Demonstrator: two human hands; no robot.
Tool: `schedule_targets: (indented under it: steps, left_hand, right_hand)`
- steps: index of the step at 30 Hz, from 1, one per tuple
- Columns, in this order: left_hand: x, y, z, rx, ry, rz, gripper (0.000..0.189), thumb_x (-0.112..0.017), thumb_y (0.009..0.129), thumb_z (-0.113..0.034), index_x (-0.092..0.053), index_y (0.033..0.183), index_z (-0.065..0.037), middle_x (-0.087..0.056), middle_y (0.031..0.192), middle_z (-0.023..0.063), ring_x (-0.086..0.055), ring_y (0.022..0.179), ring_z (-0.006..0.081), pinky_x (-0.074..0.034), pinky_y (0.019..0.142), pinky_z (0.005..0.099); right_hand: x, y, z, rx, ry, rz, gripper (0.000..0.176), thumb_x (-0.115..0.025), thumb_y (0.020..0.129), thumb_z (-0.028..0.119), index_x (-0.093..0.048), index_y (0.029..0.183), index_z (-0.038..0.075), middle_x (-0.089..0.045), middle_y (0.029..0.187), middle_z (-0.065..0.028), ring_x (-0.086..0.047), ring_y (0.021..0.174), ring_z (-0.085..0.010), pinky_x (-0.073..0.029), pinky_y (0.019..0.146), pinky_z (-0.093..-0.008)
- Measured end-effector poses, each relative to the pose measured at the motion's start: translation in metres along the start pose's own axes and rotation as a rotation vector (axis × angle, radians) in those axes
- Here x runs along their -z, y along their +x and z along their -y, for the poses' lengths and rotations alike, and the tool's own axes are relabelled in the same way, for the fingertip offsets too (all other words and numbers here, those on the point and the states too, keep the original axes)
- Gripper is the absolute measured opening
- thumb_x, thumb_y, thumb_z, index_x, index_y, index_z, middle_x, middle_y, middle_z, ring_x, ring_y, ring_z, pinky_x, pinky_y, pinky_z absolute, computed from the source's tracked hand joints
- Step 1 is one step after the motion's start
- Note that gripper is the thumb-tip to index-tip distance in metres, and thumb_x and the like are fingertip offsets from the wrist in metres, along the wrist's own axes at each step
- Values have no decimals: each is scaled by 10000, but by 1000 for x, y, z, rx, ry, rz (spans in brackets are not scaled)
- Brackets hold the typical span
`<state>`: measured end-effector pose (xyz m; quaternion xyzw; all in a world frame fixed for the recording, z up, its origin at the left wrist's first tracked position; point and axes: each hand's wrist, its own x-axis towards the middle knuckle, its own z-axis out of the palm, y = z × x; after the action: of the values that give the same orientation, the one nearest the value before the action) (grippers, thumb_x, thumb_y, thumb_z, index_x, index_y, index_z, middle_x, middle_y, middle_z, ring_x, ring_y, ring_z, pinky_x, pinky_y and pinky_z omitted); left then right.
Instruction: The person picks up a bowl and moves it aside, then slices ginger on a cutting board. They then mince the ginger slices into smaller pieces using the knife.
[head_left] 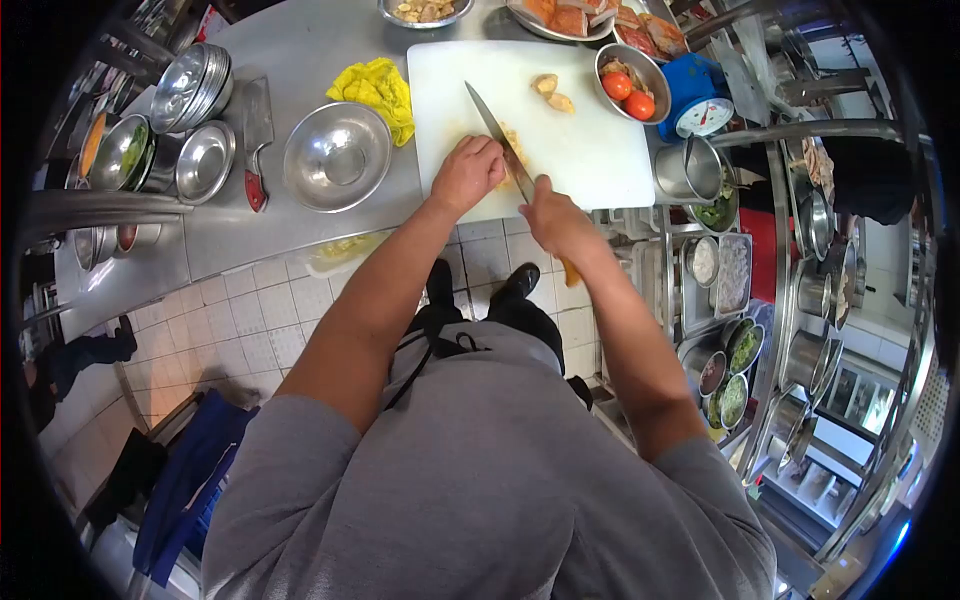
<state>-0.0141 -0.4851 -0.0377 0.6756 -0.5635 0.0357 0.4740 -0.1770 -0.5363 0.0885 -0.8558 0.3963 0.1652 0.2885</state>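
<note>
My right hand [560,222] is closed round the handle of a long knife [503,145], whose blade points up and left over the white cutting board [440,80]. Beside the blade, on its left, my left hand [468,174] rests on the board with its fingers curled; what they hold, if anything, is hidden. Small pale yellow chopped bits [516,146] lie along the blade. Farther up the board are knobbly tan pieces [552,92] that look like ginger. An empty steel bowl [337,157] stands left of the board, near a yellow cloth [372,92].
A cleaver [257,130] with a red handle lies on the left of the steel table [290,60], near stacked bowls [192,88]. At the board's upper right stand a bowl with tomatoes [617,86] and a blue scale [690,90]. Metal shelving with food containers is on the right.
</note>
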Motion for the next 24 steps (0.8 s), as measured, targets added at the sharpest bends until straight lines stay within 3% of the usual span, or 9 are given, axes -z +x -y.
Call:
schedule_targets:
  steps: [3, 7, 10, 13, 15, 16, 18, 21, 24]
  left_hand:
    - [0, 0, -2, 18, 9, -4, 121, -665, 766, -30, -583, 850, -58, -603, 850, 106, -608, 838, 324, -523, 749, 426]
    - [0, -1, -4, 24, 12, 21, 102, -655, 766, -55, -590, 844, -59, -609, 867, 106, -612, 864, 318, -540, 774, 425]
    - [3, -2, -4, 13, -7, 57, 75, -654, 794, -68, -603, 847, -57, -626, 886, 107, -617, 871, 327, -535, 785, 424]
    - [12, -2, 5, 70, -52, 87, 124, -656, 841, -111, -605, 941, -58, -639, 950, 129, -623, 887, 350, -529, 798, 437]
    - [23, -4, 5, 213, -165, 276, 319, -722, 855, -200, -557, 1092, -66, -608, 1095, 169, -613, 994, 365, -512, 865, 437]
    - [26, -7, 2, 212, -159, 278, 319, -722, 855, -200, -557, 1092, -66, -608, 1095, 169, -613, 994, 365, -512, 865, 437]
    - [34, -7, -8, -15, -64, 278, 495, -777, 810, -244, -504, 1179, -61, -528, 1258, 195, -543, 1164, 384, -465, 990, 439]
    - [37, -4, -13, -13, -2, 375, 595, -827, 760, -273, -492, 1202, -57, -483, 1324, 200, -464, 1263, 400, -413, 1064, 448]
    - [36, -4, -12, -39, 21, 365, 621, -849, 734, -288, -503, 1199, -62, -504, 1308, 185, -490, 1232, 395, -426, 1047, 451]
  right_hand:
    - [26, -28, 14, -51, -11, 131, 341, -555, 982, 195, -359, 1109, -54, -651, 953, -362, -635, 953, -519, -500, 845, -560]
    - [-44, 11, -20, 44, -3, -69, 324, -565, 973, 182, -374, 1108, -42, -656, 960, -357, -642, 964, -508, -504, 845, -557]
    - [-41, 24, -11, 14, 73, -107, 319, -573, 970, 180, -378, 1112, -30, -659, 961, -350, -642, 983, -501, -510, 860, -545]
    - [-20, 27, -4, -48, 104, -20, 323, -581, 972, 184, -383, 1113, -28, -664, 962, -345, -647, 988, -495, -512, 880, -531]
    - [-19, 30, -5, -67, 97, 20, 324, -590, 974, 189, -380, 1103, -21, -679, 898, -308, -694, 850, -452, -561, 753, -505]
    - [-18, 32, -7, -64, 102, 20, 324, -590, 974, 189, -380, 1103, -21, -679, 898, -308, -694, 850, -452, -561, 753, -505]
    - [-9, 27, -4, -115, 215, 98, 297, -584, 978, 170, -372, 1087, -6, -677, 818, -259, -695, 664, -380, -568, 573, -462]
    - [-11, 30, -8, -92, 219, 93, 255, -567, 979, 136, -367, 1073, 9, -660, 761, -222, -658, 550, -315, -531, 459, -417]
    - [-8, 29, -12, -84, 260, 81, 238, -558, 976, 112, -371, 1081, 6, -659, 761, -228, -662, 561, -314, -528, 467, -420]
